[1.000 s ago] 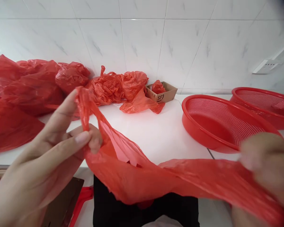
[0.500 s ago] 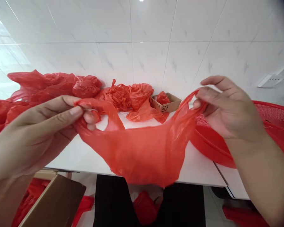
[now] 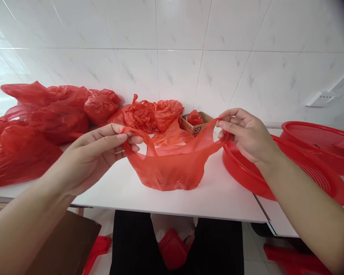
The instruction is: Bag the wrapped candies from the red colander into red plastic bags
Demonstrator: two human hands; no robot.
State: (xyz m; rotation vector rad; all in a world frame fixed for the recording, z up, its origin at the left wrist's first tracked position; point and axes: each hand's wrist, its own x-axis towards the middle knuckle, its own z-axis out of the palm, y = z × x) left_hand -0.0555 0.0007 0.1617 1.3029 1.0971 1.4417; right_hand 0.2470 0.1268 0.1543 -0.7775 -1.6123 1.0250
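A thin red plastic bag (image 3: 172,170) with looped handles is stretched between my two hands above the white table (image 3: 109,194). My left hand (image 3: 103,149) pinches one handle between thumb and fingers. The other handle is gripped by my right hand (image 3: 240,131) at the upper right. The bag's mouth gapes upward and its bottom hangs low, at or just over the tabletop; I cannot tell if it touches. Behind it lie crumpled red bags (image 3: 151,114) and a small cardboard box (image 3: 199,124) with red plastic inside.
Full red bags (image 3: 48,110) are heaped at the left. Two red mesh baskets (image 3: 318,147) stand at the right, one partly behind my right forearm. Below the table edge at lower left is a larger cardboard box (image 3: 65,240). A tiled wall (image 3: 177,72) closes off the back.
Both hands have moved away from me, over the table, and slightly closer together. The bag has gone with them, its mouth now wider, and both handles are still held.
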